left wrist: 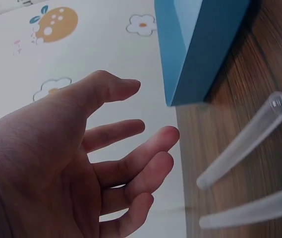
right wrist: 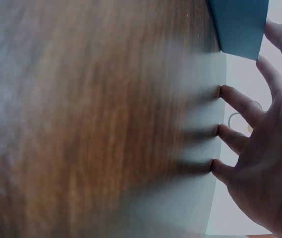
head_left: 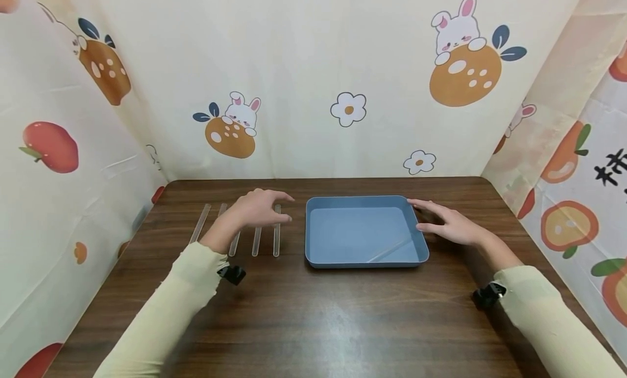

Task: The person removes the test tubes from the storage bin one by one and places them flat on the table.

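A blue rectangular tray point(head_left: 360, 231) lies on the table, with one clear tube point(head_left: 390, 250) slanting across its front right part. My right hand point(head_left: 453, 225) is at the tray's right side, thumb and index fingertip at its rim; in the right wrist view the other fingertips rest on the tabletop. Left of the tray, several clear tubes point(head_left: 257, 241) lie in a spaced row. Over that row hovers my left hand point(head_left: 257, 208), empty, its fingers loosely bent and parted from the thumb. The left wrist view shows two of the tubes point(left wrist: 245, 141) below it.
The dark wooden table point(head_left: 318, 318) ends at a printed curtain point(head_left: 303, 95) behind, and similar curtains hang at both sides. A small black wrist camera point(head_left: 234, 274) sits on the left cuff, another point(head_left: 487, 296) on the right.
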The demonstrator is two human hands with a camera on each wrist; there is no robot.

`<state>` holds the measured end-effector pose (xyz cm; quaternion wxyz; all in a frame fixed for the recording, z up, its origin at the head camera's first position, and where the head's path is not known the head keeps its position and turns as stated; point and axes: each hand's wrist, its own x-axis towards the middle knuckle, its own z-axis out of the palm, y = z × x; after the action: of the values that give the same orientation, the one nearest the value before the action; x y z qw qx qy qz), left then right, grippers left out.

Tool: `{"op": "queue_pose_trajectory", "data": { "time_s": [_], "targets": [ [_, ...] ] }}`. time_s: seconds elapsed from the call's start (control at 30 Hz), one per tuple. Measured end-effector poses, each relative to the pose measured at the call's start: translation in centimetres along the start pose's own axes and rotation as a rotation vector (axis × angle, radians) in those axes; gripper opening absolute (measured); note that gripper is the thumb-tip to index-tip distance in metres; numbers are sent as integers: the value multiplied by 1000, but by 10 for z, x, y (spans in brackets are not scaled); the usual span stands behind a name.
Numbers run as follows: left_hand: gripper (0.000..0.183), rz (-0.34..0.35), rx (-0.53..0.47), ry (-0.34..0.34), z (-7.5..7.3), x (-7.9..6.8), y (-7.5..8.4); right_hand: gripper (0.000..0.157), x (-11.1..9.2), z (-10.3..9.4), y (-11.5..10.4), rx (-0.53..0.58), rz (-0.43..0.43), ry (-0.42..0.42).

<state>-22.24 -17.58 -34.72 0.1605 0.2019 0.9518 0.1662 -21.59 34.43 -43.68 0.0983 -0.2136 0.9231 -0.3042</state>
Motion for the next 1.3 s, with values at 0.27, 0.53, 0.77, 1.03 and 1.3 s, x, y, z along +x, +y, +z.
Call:
{"op": "queue_pose_trajectory", "data": {
  "time_s": [0.27, 0.53, 0.77, 1.03, 1.3],
  "targets": [
    [60, 29, -18, -46, 6, 10, 21, 71, -2, -1, -3, 5, -3, -4],
    [57, 90, -4, -68, 11, 22, 40, 72, -2, 0, -2, 6, 5, -2],
    [56, 174, -9, -89, 13, 33, 51, 71, 0, 1, -4, 6, 1, -1],
    [54, 232, -47, -138, 15, 45, 64, 71, 0, 0, -3, -3, -6, 4],
    [57, 245, -54, -232, 14, 56, 80, 71, -1, -2, -5, 1, 3, 1]
  ]
}}
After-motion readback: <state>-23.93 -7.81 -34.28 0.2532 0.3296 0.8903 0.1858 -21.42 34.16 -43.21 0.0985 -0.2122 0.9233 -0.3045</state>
